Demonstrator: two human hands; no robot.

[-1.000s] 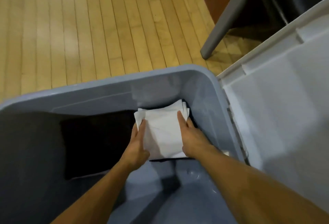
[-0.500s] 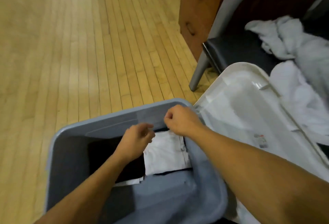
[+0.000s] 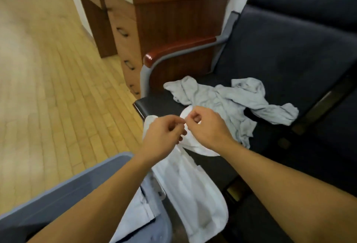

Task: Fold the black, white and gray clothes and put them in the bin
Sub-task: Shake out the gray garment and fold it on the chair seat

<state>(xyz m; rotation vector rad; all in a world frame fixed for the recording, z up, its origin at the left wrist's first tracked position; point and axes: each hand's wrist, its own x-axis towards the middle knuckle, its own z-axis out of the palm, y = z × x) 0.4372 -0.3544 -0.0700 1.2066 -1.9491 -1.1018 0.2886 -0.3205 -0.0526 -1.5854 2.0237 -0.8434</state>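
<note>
Both hands up over the seat edge: left hand and right hand side by side, fingers curled in, nearly touching each other. Looks like a pinch on the white cloth's top edge between them, though hard to tell for sure. Hanging down below the fingers, draped over the bin lid. Just beyond the fingers, crumpled gray shirt lying on the black chair. Below the left wrist, blue-gray bin rim. Further out past the fingers, wooden drawers on the plank floor.
</note>
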